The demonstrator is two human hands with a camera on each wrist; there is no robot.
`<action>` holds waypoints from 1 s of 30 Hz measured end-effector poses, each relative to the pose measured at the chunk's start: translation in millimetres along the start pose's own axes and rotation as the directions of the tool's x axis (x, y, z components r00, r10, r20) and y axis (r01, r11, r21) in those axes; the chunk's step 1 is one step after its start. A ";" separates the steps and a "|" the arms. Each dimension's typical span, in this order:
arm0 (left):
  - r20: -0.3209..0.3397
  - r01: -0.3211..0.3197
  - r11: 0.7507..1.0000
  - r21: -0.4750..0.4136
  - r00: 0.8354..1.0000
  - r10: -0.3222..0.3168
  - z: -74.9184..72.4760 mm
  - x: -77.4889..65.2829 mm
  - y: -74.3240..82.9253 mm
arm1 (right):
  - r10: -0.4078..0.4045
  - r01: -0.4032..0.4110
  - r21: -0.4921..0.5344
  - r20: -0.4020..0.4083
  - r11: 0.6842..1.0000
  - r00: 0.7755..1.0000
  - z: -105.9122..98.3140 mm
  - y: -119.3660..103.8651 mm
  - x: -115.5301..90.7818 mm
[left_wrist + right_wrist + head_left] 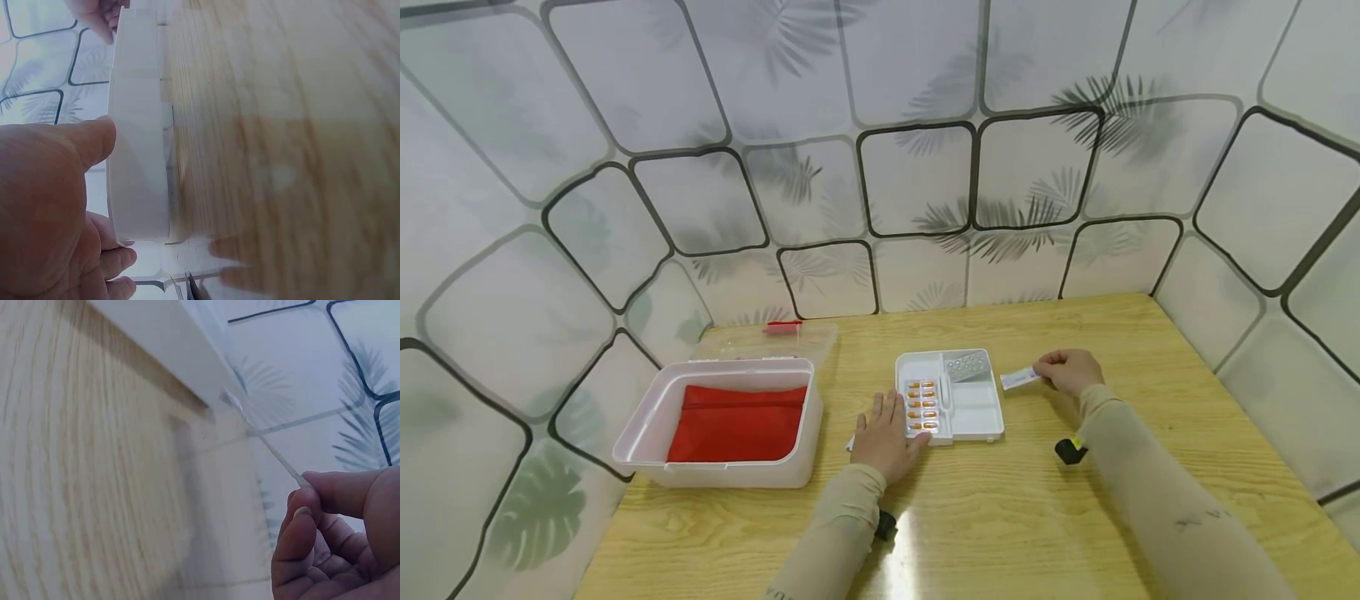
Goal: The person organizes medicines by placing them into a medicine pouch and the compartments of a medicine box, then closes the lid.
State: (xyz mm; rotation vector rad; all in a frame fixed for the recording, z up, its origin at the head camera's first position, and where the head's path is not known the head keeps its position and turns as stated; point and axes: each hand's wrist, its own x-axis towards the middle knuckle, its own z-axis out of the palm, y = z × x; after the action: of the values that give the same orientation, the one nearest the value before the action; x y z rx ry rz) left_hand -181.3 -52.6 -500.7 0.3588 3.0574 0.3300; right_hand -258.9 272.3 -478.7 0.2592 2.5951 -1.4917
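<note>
A white two-part pill case lies unfolded on the table. Its left half holds a blister pack of orange-and-white capsules; a silver blister pack of round tablets leans in the upper right compartment. My left hand rests against the case's left edge, fingers spread along the side and thumb at the front rim. To the right of the case, thumb and fingertips of my right hand pinch a small flat white packet with bluish print. The right wrist view shows that packet edge-on, above the table.
At left stands a translucent plastic box with a red zippered pouch inside. Its clear lid lies open behind it, with a red handle. Part of a small white item peeks out beside my left hand. Patterned curtain walls border the table.
</note>
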 end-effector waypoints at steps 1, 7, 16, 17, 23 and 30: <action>0.001 0.000 1.000 -0.001 1.000 0.000 -0.3 -0.1 0.2 | -0.002 0.002 0.019 0.005 1.000 1.000 -0.1 -2.0 -1.9; 0.005 -0.002 1.000 -0.011 1.000 0.002 -1.8 -1.1 0.3 | -0.013 0.010 0.115 0.021 0.993 1.000 3.0 -13.2 -10.8; -0.003 -0.008 1.000 -0.008 1.000 0.008 -0.4 -0.4 -0.6 | -0.029 0.023 0.163 0.036 0.986 0.999 19.3 -20.4 -13.8; -0.003 -0.008 1.000 -0.009 1.000 0.008 -0.8 -0.6 -0.3 | -0.030 0.023 0.165 0.039 0.986 0.999 21.0 -20.7 -14.0; 0.002 -0.004 1.000 -0.004 1.000 0.004 -0.5 -0.2 0.0 | -0.045 0.036 0.165 0.051 0.986 0.998 33.8 -21.9 -14.9; 0.002 -0.004 1.000 -0.001 1.000 0.004 -0.1 0.0 -0.5 | -0.056 0.047 0.170 0.047 0.984 0.997 47.3 -26.8 -17.0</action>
State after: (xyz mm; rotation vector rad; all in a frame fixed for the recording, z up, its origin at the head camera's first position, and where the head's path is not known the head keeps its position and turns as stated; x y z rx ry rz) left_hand -181.4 -53.2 -500.6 0.3650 3.0553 0.3314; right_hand -246.6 216.8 -476.4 0.1692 2.4560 -1.7154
